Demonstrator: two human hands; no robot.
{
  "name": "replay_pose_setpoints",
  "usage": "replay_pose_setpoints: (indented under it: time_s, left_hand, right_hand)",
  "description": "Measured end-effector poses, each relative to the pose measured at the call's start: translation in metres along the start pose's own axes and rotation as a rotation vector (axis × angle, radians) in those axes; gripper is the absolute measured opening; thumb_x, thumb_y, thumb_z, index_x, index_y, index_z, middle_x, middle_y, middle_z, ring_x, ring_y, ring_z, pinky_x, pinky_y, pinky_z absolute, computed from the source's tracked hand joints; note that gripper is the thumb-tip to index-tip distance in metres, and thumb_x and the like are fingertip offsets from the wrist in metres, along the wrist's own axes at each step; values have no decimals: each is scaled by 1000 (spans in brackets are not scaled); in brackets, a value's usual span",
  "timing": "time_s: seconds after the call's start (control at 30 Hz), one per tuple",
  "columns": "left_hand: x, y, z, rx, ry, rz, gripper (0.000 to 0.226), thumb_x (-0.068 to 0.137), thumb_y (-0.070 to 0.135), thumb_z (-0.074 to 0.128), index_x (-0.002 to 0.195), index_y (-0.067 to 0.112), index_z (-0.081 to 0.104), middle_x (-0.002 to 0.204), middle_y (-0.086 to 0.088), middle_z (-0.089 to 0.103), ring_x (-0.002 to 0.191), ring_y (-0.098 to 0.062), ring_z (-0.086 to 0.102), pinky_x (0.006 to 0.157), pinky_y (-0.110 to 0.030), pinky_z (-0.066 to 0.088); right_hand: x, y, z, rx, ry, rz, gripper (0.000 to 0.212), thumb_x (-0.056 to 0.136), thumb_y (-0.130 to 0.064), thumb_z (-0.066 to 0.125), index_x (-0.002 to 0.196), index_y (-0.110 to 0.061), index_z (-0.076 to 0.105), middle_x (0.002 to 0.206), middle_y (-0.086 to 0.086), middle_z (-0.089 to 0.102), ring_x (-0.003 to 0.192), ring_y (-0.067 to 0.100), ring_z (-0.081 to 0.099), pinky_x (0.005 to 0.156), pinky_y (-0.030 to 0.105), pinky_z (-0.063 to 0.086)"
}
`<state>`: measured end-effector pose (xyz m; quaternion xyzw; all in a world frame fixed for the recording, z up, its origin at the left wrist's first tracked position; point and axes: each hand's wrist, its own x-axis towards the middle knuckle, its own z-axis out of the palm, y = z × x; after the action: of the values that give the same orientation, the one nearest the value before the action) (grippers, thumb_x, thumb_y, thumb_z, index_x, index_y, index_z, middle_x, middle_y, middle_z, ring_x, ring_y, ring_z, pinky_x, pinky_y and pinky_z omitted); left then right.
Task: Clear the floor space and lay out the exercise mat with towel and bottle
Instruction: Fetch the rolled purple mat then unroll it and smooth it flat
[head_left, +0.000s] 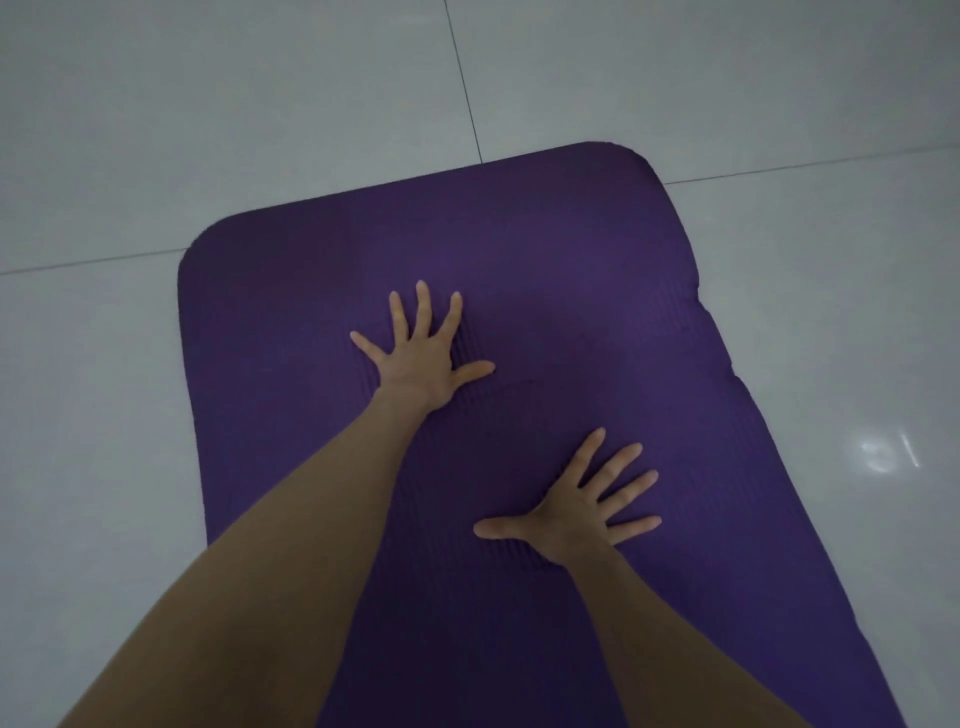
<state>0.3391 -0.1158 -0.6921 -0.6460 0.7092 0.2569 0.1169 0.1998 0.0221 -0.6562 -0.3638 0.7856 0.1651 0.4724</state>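
A purple ribbed exercise mat (545, 249) lies unrolled flat on the floor, its rounded far end toward the top of the view. My left hand (423, 358) rests palm down near the mat's middle with fingers spread wide. My right hand (576, 504) lies flat on the mat nearer to me and to the right, fingers also spread. Neither hand holds anything. No towel or bottle is in view.
Glossy pale floor tiles (208, 130) with dark grout lines surround the mat on the left, far and right sides. A light reflection shines on the tile at the right (883, 452).
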Motion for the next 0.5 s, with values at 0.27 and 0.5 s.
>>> replay_pose_setpoints:
  time_s: [0.27,0.5]
  left_hand:
    - [-2,3,-1,-16,-18,-19,96,76,78,39,145,42,-17,154,2,-32,140,-29,-30,98,-75,-11]
    - [-33,10,8,-20,-49,-29,91,80,75,36,146,41,-17,154,4,-31,142,-27,-27,101,-76,-6]
  right_hand:
    - [0,4,-1,-1,12,-26,167,33,-82,73,109,-22,-63,115,13,-68,124,44,-50,99,73,-18]
    - [-3,17,5,13,100,-115,164,37,-86,69,129,-23,-50,126,9,-61,130,39,-46,101,68,-20]
